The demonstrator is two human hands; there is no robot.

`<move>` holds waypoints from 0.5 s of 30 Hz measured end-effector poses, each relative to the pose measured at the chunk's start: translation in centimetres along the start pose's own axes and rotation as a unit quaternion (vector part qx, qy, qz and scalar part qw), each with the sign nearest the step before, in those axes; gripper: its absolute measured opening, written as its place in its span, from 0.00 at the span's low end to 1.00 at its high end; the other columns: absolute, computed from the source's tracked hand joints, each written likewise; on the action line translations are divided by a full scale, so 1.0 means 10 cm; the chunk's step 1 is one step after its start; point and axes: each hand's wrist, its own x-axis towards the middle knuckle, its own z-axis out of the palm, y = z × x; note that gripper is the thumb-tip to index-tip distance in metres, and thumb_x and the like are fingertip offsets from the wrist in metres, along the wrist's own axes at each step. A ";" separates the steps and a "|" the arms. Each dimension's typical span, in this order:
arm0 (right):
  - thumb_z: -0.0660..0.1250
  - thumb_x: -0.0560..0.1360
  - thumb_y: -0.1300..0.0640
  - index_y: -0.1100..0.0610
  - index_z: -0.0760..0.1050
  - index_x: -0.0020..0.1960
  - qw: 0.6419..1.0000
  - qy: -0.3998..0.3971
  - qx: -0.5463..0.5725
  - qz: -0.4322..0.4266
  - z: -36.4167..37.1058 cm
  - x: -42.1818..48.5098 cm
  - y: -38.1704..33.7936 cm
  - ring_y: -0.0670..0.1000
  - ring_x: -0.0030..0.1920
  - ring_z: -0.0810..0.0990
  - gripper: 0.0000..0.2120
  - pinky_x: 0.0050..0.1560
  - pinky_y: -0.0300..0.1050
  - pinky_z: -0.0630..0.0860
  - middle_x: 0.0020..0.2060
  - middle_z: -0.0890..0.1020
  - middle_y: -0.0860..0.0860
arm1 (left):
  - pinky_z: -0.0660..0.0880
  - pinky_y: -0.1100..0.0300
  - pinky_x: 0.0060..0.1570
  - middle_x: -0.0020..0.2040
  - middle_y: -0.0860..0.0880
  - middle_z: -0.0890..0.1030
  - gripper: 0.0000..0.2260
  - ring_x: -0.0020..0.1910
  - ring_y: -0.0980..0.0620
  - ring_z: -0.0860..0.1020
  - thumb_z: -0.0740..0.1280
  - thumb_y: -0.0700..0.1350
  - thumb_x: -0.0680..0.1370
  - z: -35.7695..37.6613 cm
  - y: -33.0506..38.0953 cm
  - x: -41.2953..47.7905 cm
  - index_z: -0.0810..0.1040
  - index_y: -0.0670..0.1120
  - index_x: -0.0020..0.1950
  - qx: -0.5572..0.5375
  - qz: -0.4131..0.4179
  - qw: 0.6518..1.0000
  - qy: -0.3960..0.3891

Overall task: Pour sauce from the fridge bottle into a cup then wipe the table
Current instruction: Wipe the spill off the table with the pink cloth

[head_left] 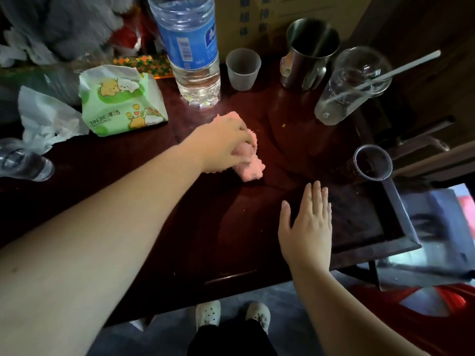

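My left hand (226, 143) grips a pink fluffy cloth (250, 165) and holds it against the dark red table (159, 201) near its middle. My right hand (307, 227) lies flat, fingers straight, on the table near the front right. A small translucent plastic cup (243, 69) stands at the back, right of a large water bottle (191, 52). A dark cup with a grey rim (371, 163) stands at the right edge; dark contents show inside it.
A steel mug (308, 52) and a tilted clear lidded cup with a straw (352, 86) stand at the back right. A green tissue pack (120, 101) and crumpled tissues (46, 122) lie left. Another clear bottle (23, 160) lies at the far left. My shoes (231, 314) show below the table's front edge.
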 end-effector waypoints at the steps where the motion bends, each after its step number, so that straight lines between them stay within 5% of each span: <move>1: 0.48 0.79 0.42 0.59 0.48 0.77 1.000 -0.003 0.001 0.000 0.00 0.00 0.00 0.48 0.76 0.40 0.33 0.76 0.44 0.40 0.77 0.48 0.53 | 0.68 0.47 0.63 0.63 0.49 0.73 0.19 0.64 0.47 0.69 0.64 0.59 0.74 -0.02 -0.03 0.03 0.76 0.52 0.62 -0.001 0.002 1.000 0.005; 5: 0.47 0.79 0.41 0.59 0.46 0.77 1.000 -0.014 0.000 -0.001 -0.01 0.01 0.00 0.47 0.76 0.39 0.33 0.75 0.43 0.38 0.77 0.47 0.52 | 0.71 0.51 0.57 0.59 0.49 0.73 0.19 0.58 0.47 0.69 0.66 0.58 0.74 0.02 -0.07 0.03 0.77 0.50 0.59 -0.005 -0.022 0.998 0.053; 15: 0.49 0.80 0.42 0.60 0.48 0.77 1.000 -0.009 0.009 -0.004 -0.01 -0.01 0.00 0.49 0.77 0.41 0.33 0.76 0.47 0.42 0.77 0.48 0.54 | 0.70 0.55 0.44 0.56 0.47 0.72 0.17 0.58 0.46 0.68 0.65 0.56 0.75 0.22 0.00 -0.35 0.77 0.49 0.59 -0.055 -0.295 0.936 0.181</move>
